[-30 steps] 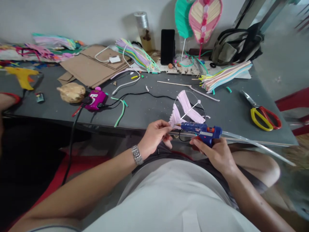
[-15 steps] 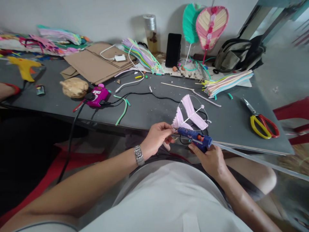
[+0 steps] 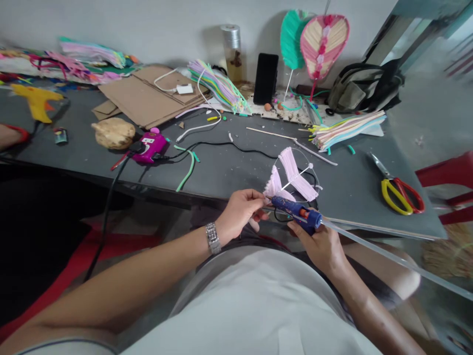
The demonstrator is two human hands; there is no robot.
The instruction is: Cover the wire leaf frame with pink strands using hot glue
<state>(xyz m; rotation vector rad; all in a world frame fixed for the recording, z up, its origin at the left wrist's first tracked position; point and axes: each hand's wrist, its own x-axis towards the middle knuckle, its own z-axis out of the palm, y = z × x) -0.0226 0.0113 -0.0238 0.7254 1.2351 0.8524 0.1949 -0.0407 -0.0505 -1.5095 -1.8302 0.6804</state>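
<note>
My right hand [image 3: 322,241] grips a blue hot glue gun [image 3: 295,211] by its handle, and a long clear glue stick [image 3: 388,254] juts from its back end. The nozzle points left and meets the fingertips of my left hand [image 3: 244,209]. Those fingers are pinched together; what they hold is too small and too hidden to name. Just beyond the nozzle, at the table's front edge, lies a wire frame partly covered with pale pink pipe cleaner strips [image 3: 298,176] on either side of a white centre stick.
Scissors [image 3: 401,195] lie at right. Bundled pipe cleaners [image 3: 347,129], a phone [image 3: 266,79], two leaf-shaped fans [image 3: 324,47] and a bag [image 3: 364,88] are behind. Left are a purple power socket [image 3: 150,147] with black cords, cardboard [image 3: 148,98], a yellow glue gun [image 3: 37,101] and another person's arm [image 3: 11,136].
Both hands hold nearly the same pose, the glue gun nozzle still at my left fingertips. The view has shifted only slightly.
</note>
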